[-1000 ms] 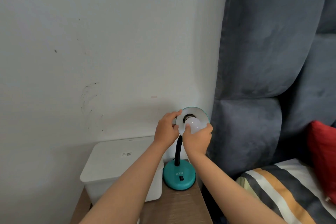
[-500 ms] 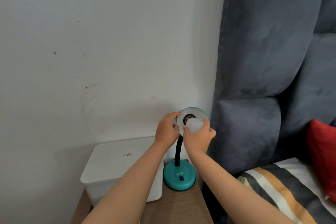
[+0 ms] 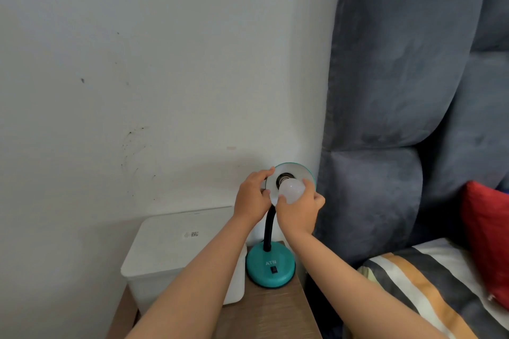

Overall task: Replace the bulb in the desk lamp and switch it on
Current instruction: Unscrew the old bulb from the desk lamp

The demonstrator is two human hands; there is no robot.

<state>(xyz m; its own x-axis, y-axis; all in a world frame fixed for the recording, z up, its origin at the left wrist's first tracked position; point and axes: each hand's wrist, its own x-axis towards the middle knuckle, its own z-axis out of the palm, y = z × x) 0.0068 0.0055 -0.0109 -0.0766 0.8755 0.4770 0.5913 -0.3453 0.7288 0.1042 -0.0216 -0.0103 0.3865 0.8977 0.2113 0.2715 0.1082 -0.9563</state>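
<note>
White lidded storage box (image 3: pixel 176 250) sits on the bench (image 3: pixel 270 311), below and outboard of the left forearm; plays no part here. Left hand (image 3: pixel 252 198) is curled round the left rim of the teal lamp shade (image 3: pixel 298 173), fingers over the top edge, thumb hidden. Judged purpose: bracing the shade so the black gooseneck (image 3: pixel 268 231) does not twist or sag while the bulb is turned.

Between the two hands, the frosted white bulb (image 3: pixel 291 190) sits at the mouth of the shade, its neck pointing into the dark socket (image 3: pixel 285 177). Whether the threads have engaged cannot be told.

Right hand (image 3: pixel 300 212) is closed around the bulb from below and the right, fingertips on the globe, palm clear of the shade. Grip suits turning.

Under both wrists, the teal lamp base (image 3: pixel 271 267) stands on the bench with its black rocker switch (image 3: pixel 273 270) facing the camera, untouched. Bulb is unlit.

Right of the right forearm: grey padded headboard (image 3: pixel 399 91), striped bedding (image 3: pixel 429 283), red cushion (image 3: pixel 484 234).
</note>
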